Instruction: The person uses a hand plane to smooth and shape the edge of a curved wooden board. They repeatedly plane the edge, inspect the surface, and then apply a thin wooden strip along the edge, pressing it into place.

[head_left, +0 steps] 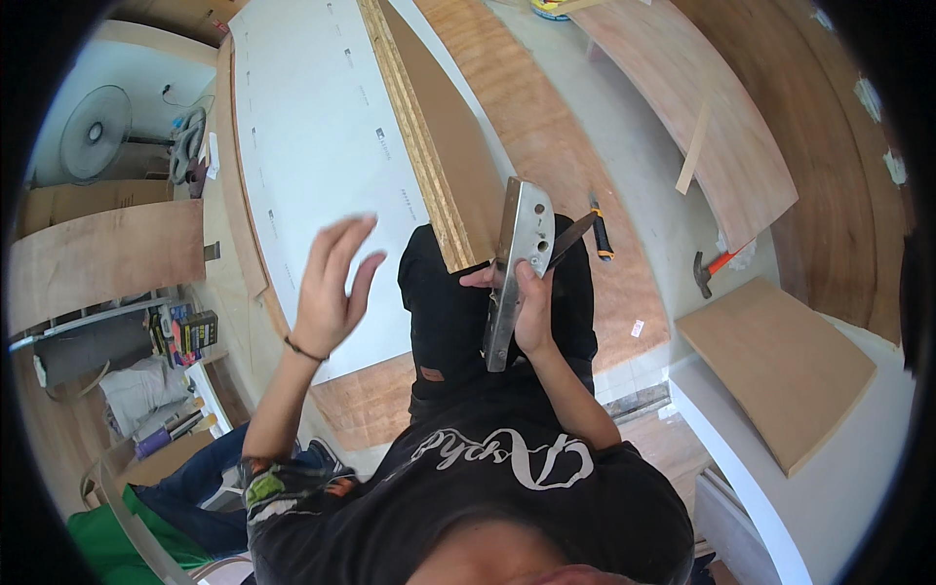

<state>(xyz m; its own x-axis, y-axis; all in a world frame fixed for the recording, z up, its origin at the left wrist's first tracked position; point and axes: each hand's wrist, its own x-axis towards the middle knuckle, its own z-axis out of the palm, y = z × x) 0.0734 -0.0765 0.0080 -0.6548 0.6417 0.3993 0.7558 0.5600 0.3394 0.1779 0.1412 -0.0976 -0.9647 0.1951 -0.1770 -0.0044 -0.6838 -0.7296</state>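
My right hand (533, 310) grips a silver metal hand plane (508, 283) with holes in its side and a dark blade slanting out at the right. It is held upright over my dark trousers, close beside the near end of a thick board (444, 195). That board stands on edge between my knees, its pale, layered edge facing up and its brown face to the right. My left hand (336, 278) is raised to the left of the board, empty, fingers apart and slightly blurred, above a white sheet (322, 146).
A tool with a black and orange handle (601, 234) lies on a plywood sheet (624, 283). Further right are a hammer (715, 271), a curved wooden panel (702, 107) and a brown board (780, 370). At left stand a fan (96, 134) and, lower down, a person in green (127, 541).
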